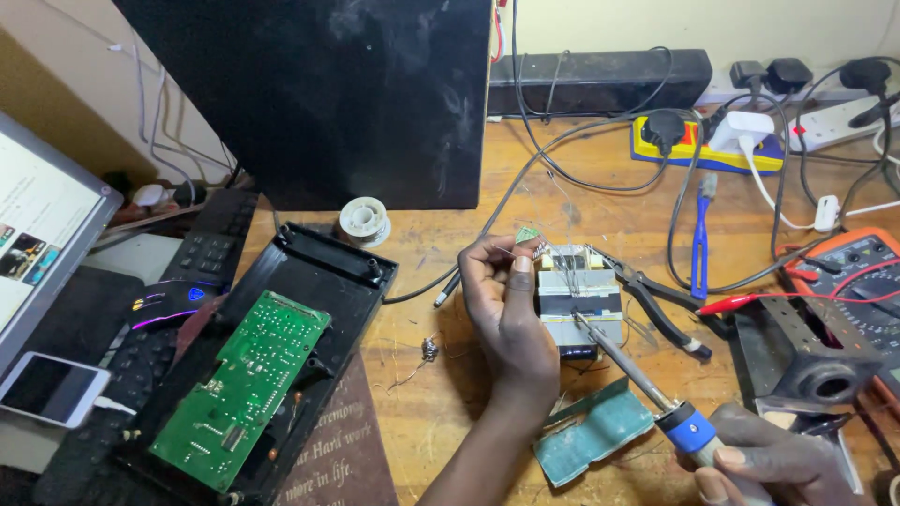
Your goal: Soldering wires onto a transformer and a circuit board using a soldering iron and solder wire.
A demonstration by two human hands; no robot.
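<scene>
My left hand (506,295) pinches a thin solder wire and a small green part (527,234) against the top of a small transformer (577,295) standing on the wooden bench. My right hand (764,464), at the lower right, grips the blue handle of a soldering iron (647,379). The iron's metal shaft slants up and left, its tip touching the transformer's front face. A green circuit board (242,384) lies tilted on an open black plastic case (300,309) to the left, apart from both hands.
A solder spool (363,219) stands by a large black panel (328,94). Black pliers (656,300), a blue tool (701,234), an orange multimeter (867,281) with red leads and power strips (712,141) crowd the right. A phone (52,386), mouse (169,302) and laptop screen (37,234) sit left.
</scene>
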